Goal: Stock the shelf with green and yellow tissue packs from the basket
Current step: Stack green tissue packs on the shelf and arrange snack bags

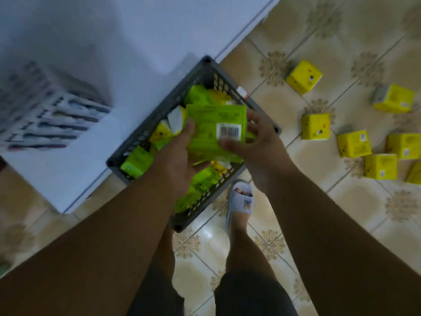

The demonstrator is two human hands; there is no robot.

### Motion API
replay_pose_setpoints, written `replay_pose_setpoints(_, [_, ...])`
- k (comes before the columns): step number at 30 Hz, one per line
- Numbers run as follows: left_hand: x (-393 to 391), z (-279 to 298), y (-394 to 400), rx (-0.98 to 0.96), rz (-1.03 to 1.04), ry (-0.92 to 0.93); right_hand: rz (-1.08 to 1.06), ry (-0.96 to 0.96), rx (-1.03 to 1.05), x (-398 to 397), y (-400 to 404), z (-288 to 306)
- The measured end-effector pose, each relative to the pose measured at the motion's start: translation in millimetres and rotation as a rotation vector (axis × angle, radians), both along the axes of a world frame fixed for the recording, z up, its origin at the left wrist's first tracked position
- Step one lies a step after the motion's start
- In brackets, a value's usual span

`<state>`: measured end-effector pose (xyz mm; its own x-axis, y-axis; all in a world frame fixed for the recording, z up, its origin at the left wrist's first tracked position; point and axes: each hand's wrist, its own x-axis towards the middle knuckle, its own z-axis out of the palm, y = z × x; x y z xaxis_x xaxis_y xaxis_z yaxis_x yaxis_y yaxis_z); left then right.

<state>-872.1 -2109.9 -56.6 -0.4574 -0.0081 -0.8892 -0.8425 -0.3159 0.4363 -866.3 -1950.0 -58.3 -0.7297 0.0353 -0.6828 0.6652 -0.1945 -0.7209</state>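
A green tissue pack [211, 126] with a barcode label facing up is held above the dark grey basket [211, 71]. My left hand [180, 156] grips its left side from below. My right hand [255, 144] holds its right side, thumb on the front edge near the barcode. Inside the basket lie several more green tissue packs [136, 164] and yellow tissue packs [163, 131], partly hidden by my hands.
The basket rests half on a white surface [136, 42] and half over the tiled floor. Several yellow packs [304, 77] lie scattered on the floor [341, 201] at right. A blurred printed box [45, 110] sits at left. My sandaled foot [240, 201] stands beside the basket.
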Motion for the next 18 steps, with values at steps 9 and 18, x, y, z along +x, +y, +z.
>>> replay_pose_setpoints(9, [-0.1,275.5,-11.7,0.051,-0.021,0.486,0.272,0.147,-0.186,1.0,0.8,261.9])
replay_pose_setpoints(18, [77.6,390.2,-67.9,-0.109,-0.106,0.823,0.424,0.140,-0.368,7.3,-35.3,378.3])
